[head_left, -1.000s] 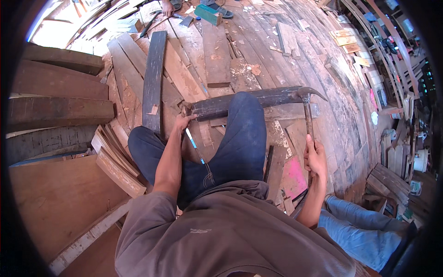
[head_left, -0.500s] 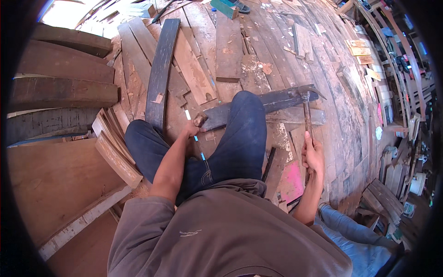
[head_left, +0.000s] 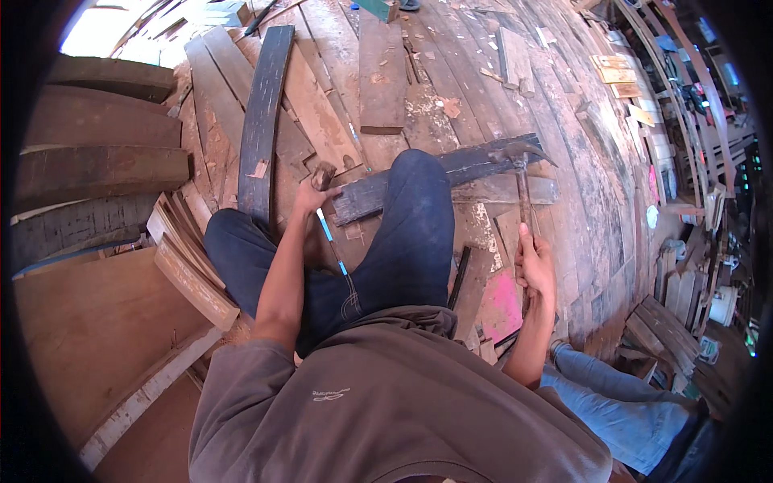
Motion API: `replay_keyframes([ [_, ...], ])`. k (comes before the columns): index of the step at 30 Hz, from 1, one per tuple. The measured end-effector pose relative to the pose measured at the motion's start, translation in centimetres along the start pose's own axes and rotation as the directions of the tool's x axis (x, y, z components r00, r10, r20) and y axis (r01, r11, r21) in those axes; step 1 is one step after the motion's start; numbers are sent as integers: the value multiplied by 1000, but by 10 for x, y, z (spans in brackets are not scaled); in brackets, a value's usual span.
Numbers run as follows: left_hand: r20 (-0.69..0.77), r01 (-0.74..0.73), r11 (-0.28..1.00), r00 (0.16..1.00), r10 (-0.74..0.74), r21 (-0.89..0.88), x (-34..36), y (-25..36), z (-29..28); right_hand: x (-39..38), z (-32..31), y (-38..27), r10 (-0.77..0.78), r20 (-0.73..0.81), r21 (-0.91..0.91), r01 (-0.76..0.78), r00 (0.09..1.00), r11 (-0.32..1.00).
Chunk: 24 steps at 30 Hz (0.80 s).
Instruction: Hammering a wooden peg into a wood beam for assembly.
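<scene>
1. Right hand [head_left: 535, 262]: fingers curled around a hammer [head_left: 524, 197], its head at the dark board's [head_left: 475, 163] right end.
2. Left hand [head_left: 310, 196]: fingers bent around a brown lump [head_left: 323, 175], near the left end.
3. The dark board passes behind 1 knee [head_left: 420, 173].

Between the left hand [head_left: 310, 196] and the right hand [head_left: 535, 262], the plank [head_left: 475, 162] is charcoal with pale scratches. The right hand's hammer [head_left: 524, 193] has a brown handle and grey head; the wooden piece [head_left: 324, 173] in the left hand is dull brown. Just bodyward of that hand, a slender rod [head_left: 324, 226] is banded bright blue, white and dark. Hot pink marks the board [head_left: 505, 302] beside the right hand.
</scene>
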<state>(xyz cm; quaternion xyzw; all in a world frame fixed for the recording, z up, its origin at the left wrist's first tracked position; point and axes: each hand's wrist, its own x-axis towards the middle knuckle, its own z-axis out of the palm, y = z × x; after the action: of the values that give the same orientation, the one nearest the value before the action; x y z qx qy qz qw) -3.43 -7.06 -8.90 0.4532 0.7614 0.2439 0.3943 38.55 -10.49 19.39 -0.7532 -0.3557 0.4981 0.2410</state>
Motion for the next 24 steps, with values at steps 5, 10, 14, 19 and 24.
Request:
replay_keyframes([
  [5, -277, -388, 828, 915, 293, -405, 9, 27, -23, -7, 6, -2, -16, -31, 22, 17, 999, 1000],
  [10, -320, -386, 383, 920, 225, -839, -33, 92, -73, -5, 21, -11, -22, 80, 3, 22, 997, 1000],
  [14, -376, -423, 394, 906, 194, -816, -72, 102, -69, -5, 41, -23, -61, 173, -38, 69, 983, 997],
  [19, -316, -352, 464, 936, 156, -813, -95, 80, -32, -11, 70, -35, -56, 289, -79, 82, 956, 993],
  [24, -244, -249, 571, 966, 87, -782, -104, 72, -12, -11, 91, -43, -84, 359, -136, 142, 929, 980],
])
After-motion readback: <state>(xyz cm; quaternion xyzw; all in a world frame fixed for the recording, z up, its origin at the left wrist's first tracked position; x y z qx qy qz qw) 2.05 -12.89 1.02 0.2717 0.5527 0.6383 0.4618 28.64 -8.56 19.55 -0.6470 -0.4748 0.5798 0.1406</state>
